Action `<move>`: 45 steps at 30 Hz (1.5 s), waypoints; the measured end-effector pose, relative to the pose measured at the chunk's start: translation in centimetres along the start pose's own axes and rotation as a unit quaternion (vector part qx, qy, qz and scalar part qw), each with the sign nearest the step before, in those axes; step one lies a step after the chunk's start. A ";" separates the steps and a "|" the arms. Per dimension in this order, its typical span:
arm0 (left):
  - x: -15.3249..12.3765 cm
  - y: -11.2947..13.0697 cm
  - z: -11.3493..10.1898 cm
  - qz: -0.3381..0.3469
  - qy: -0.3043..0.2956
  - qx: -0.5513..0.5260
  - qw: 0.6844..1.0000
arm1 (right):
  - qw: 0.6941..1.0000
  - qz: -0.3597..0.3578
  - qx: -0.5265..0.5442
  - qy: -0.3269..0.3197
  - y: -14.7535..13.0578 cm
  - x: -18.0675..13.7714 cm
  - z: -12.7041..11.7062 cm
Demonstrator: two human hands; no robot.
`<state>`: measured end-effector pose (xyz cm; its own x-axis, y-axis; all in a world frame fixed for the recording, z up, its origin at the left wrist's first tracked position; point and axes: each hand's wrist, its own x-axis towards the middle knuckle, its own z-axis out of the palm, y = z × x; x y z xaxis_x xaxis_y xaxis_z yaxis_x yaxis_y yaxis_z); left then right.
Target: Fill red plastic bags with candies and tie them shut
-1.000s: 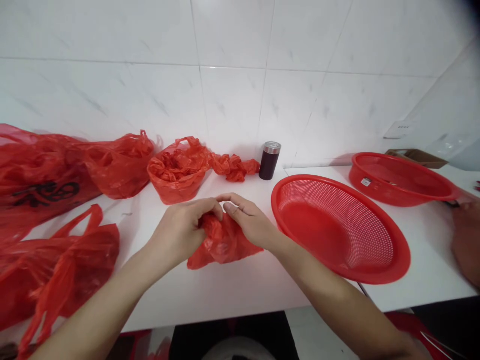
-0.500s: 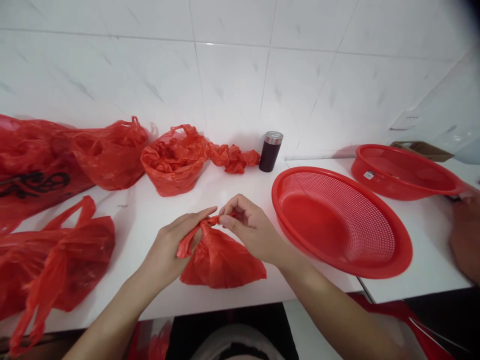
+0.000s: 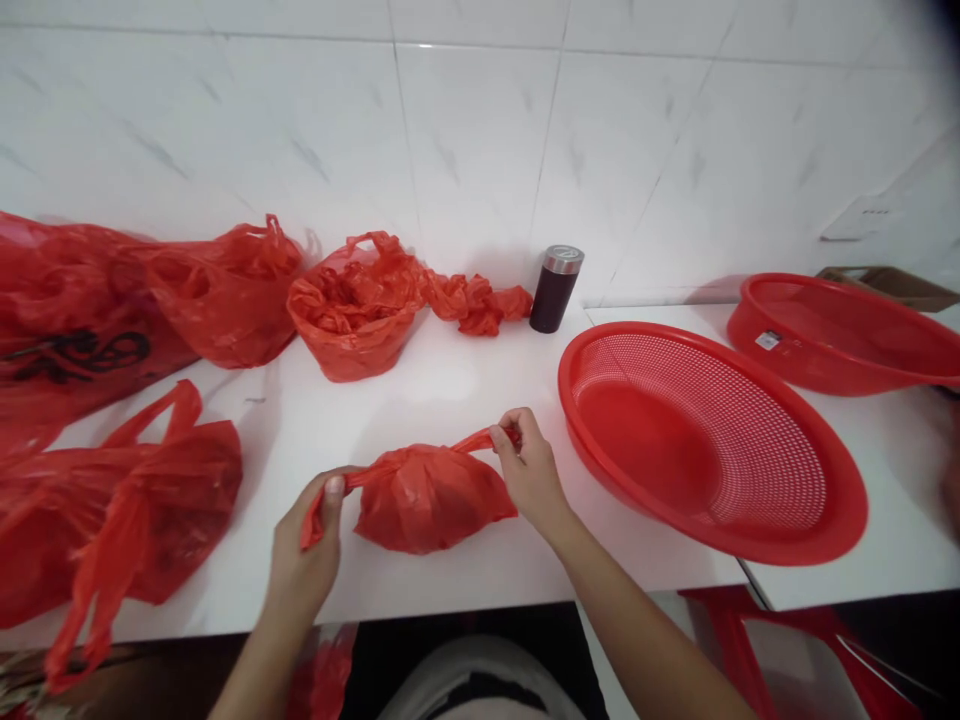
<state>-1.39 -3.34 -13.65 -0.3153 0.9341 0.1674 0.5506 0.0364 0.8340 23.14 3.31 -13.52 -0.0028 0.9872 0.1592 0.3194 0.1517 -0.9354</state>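
A small red plastic bag with something bulky inside rests on the white table in front of me. Its two handles are stretched out to opposite sides. My left hand is closed on the left handle, thumb on top, with the handle's end hanging over the palm. Between thumb and fingers of my right hand the right handle is pinched. The bag's top is gathered between the hands. What lies inside cannot be made out through the plastic.
On my right stands a red perforated basket, with a red basin beyond it. A dark tumbler stands by the tiled wall. Crumpled red plastic and an open bag of bags lie behind; a filled red bag sits left.
My hands have moved apart, pulling the bag's handles out sideways from the gathered top. The view has shifted slightly, and the other person's hand at the right has mostly left the picture.
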 end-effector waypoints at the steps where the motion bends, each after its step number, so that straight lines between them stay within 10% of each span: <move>1: -0.2 0.8 1.2 0.008 0.015 -0.022 1.000 | 1.000 -0.003 -0.027 -0.005 -0.4 -0.1 0.4; 7: 0.6 2.3 5.6 0.035 -0.045 0.058 0.997 | 0.978 -0.043 -0.197 -0.061 0.6 -1.1 2.5; 24: 2.4 1.7 6.9 -0.007 -0.101 0.170 0.980 | 0.926 -0.050 -0.349 -0.139 2.4 0.0 2.4; 45: 8.6 0.8 9.8 -0.011 -0.126 0.351 0.928 | 0.900 0.033 -0.432 -0.043 5.4 4.7 2.5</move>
<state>3.87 8.23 -16.68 -0.1907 0.9805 -0.0481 0.9416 0.1965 0.2734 22.45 8.90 -18.58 -0.0174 0.9985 0.0528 0.9390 0.0344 -0.3422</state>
